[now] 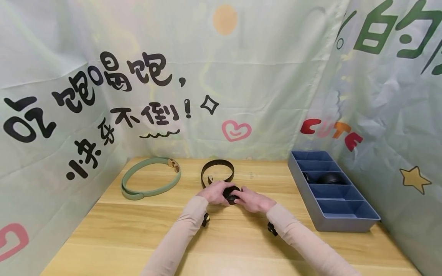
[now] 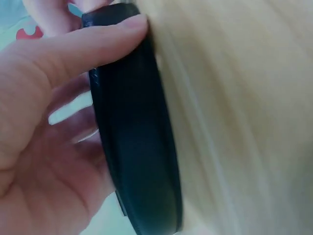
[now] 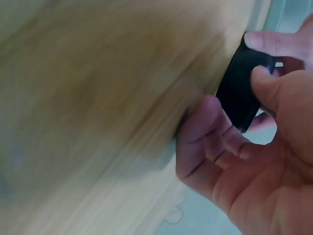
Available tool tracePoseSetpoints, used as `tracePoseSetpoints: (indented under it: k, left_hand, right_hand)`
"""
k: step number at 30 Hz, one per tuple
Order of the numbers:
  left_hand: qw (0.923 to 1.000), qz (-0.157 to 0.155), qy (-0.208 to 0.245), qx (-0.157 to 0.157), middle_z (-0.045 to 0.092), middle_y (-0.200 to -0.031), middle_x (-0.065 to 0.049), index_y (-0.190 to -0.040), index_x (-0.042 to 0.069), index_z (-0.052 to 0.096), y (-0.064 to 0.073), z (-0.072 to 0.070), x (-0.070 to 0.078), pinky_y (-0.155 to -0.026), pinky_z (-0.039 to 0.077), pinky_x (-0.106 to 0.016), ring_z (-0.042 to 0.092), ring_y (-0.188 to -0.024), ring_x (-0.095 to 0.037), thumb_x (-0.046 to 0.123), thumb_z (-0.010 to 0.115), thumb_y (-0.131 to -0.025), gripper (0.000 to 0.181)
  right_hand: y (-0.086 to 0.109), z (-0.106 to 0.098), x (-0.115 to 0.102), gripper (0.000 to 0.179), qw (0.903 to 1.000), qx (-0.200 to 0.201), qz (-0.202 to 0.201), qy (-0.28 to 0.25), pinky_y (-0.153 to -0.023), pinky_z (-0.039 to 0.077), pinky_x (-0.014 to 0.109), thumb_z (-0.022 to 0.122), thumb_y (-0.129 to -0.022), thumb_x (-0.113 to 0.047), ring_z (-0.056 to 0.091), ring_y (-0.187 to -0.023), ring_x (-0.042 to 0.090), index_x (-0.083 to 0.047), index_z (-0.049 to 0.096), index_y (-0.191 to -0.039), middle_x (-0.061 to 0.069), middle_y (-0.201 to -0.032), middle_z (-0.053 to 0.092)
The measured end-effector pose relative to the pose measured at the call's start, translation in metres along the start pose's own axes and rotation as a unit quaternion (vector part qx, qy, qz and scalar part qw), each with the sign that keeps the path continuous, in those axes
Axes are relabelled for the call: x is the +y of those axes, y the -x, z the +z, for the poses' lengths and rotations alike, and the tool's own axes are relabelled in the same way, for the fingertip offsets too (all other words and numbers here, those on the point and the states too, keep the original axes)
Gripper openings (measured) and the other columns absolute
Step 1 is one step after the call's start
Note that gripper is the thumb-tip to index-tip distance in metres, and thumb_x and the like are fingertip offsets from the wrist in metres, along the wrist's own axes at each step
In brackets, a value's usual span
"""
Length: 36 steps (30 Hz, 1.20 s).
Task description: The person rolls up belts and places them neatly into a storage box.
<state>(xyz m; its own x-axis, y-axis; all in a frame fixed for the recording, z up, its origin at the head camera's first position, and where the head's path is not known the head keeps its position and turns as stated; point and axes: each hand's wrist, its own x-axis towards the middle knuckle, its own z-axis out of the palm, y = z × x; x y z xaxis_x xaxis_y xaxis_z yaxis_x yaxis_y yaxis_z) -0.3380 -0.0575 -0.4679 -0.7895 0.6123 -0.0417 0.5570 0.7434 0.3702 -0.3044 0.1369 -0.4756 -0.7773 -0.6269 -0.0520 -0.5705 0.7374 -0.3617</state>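
A tightly coiled black belt (image 1: 231, 195) stands on edge at the middle of the wooden table. My left hand (image 1: 216, 193) grips it from the left; in the left wrist view the thumb lies across the smooth outer face of the belt (image 2: 129, 127). From the other side my right hand (image 1: 253, 200) holds the coil, and the right wrist view has its thumb pressing the belt (image 3: 239, 85), fingers curled beside it. Just behind the left hand is a wider loop of black strap (image 1: 217, 162) with a small metal piece, its near part hidden by that hand.
A green belt (image 1: 150, 193) with a gold buckle lies in a large loop at the left. On the right stands a blue-grey divided box (image 1: 345, 225); one middle compartment holds a coiled black belt (image 1: 331, 178). Printed cloth (image 1: 269, 96) hangs along the table's back and sides.
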Motion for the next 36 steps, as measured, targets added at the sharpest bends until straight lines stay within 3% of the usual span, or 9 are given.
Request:
tracePoseSetpoints:
  k: [3,6,10,14,16,22,28,31,36]
  left_hand:
    - [0.9992,-0.017,-0.012,0.034,0.066,-0.126,-0.007,-0.136,0.013,0.058,-0.002,0.002,0.001,-0.099,0.048,-0.036,0.061,-0.115,-0.023,0.033,0.090,-0.067,0.079]
    - [0.9981,-0.030,-0.024,0.048,0.066,-0.123,-0.009,-0.133,0.011,0.058,-0.001,0.004,0.000,-0.096,0.050,-0.038,0.063,-0.112,-0.024,0.044,0.090,-0.064,0.084]
    - [0.9991,-0.016,-0.026,0.029,0.062,-0.130,-0.009,-0.140,0.013,0.052,0.002,0.008,-0.003,-0.099,0.047,-0.040,0.059,-0.118,-0.026,0.047,0.086,-0.070,0.085]
    - [0.9997,0.015,-0.014,-0.011,0.054,-0.142,-0.006,-0.149,0.014,0.041,0.004,0.008,-0.006,-0.107,0.041,-0.041,0.051,-0.130,-0.027,0.031,0.081,-0.081,0.081]
    - [0.9997,0.015,-0.008,-0.019,0.053,-0.143,-0.005,-0.149,0.015,0.041,0.005,0.007,-0.006,-0.108,0.040,-0.041,0.049,-0.131,-0.026,0.025,0.081,-0.082,0.078]
    - [0.9999,-0.008,0.004,0.010,0.061,-0.131,-0.007,-0.138,0.013,0.051,0.002,0.005,-0.005,-0.103,0.045,-0.038,0.057,-0.121,-0.024,0.026,0.086,-0.075,0.074]
    - [0.9987,-0.037,0.013,0.033,0.064,-0.124,-0.007,-0.129,0.015,0.055,0.001,0.005,-0.003,-0.097,0.048,-0.038,0.061,-0.113,-0.024,0.041,0.089,-0.067,0.075]
    - [0.9996,-0.023,0.005,0.017,0.059,-0.135,-0.005,-0.139,0.016,0.051,0.002,0.005,-0.002,-0.103,0.044,-0.041,0.057,-0.122,-0.025,0.046,0.085,-0.071,0.082]
    - [0.9993,0.012,0.013,-0.034,0.048,-0.149,-0.005,-0.151,0.016,0.039,0.002,0.002,-0.003,-0.112,0.036,-0.043,0.046,-0.136,-0.027,0.030,0.080,-0.082,0.081]
  right_hand:
    - [-0.002,0.002,-0.001,0.026,0.9999,0.006,0.013,-0.003,-0.075,0.050,0.043,0.050,-0.103,-0.023,0.056,-0.088,0.022,-0.021,0.054,-0.128,0.016,-0.104,0.054]
    - [-0.003,0.003,-0.002,0.020,1.0000,0.006,0.007,0.001,-0.071,0.049,0.041,0.049,-0.103,-0.021,0.055,-0.083,0.021,-0.020,0.055,-0.122,0.014,-0.099,0.055]
    - [-0.001,0.003,0.000,0.022,1.0000,0.000,0.001,-0.006,-0.075,0.051,0.041,0.047,-0.104,-0.018,0.056,-0.087,0.021,-0.019,0.055,-0.124,0.014,-0.102,0.054]
    - [-0.001,0.000,0.005,0.025,0.9997,-0.012,-0.003,-0.019,-0.084,0.051,0.045,0.047,-0.103,-0.014,0.057,-0.097,0.024,-0.018,0.054,-0.127,0.016,-0.109,0.054]
    - [-0.002,-0.001,0.007,0.025,0.9995,-0.018,-0.004,-0.027,-0.086,0.050,0.047,0.048,-0.103,-0.014,0.057,-0.099,0.024,-0.019,0.055,-0.126,0.017,-0.111,0.054]
    - [-0.006,0.000,0.001,0.024,0.9991,-0.023,0.023,-0.028,-0.082,0.049,0.045,0.050,-0.103,-0.023,0.056,-0.094,0.023,-0.022,0.055,-0.126,0.017,-0.109,0.054]
    - [-0.007,0.002,-0.002,0.023,0.9994,-0.012,0.029,-0.011,-0.080,0.052,0.046,0.047,-0.104,-0.025,0.059,-0.097,0.026,-0.021,0.053,-0.126,0.020,-0.112,0.054]
    - [-0.004,0.002,0.003,0.025,0.9998,-0.010,0.016,-0.010,-0.084,0.052,0.046,0.046,-0.104,-0.023,0.059,-0.101,0.026,-0.022,0.053,-0.128,0.019,-0.115,0.054]
    - [-0.001,-0.001,0.013,0.022,0.9994,-0.012,-0.031,-0.010,-0.085,0.051,0.044,0.047,-0.104,-0.020,0.058,-0.101,0.023,-0.022,0.053,-0.125,0.014,-0.112,0.053]
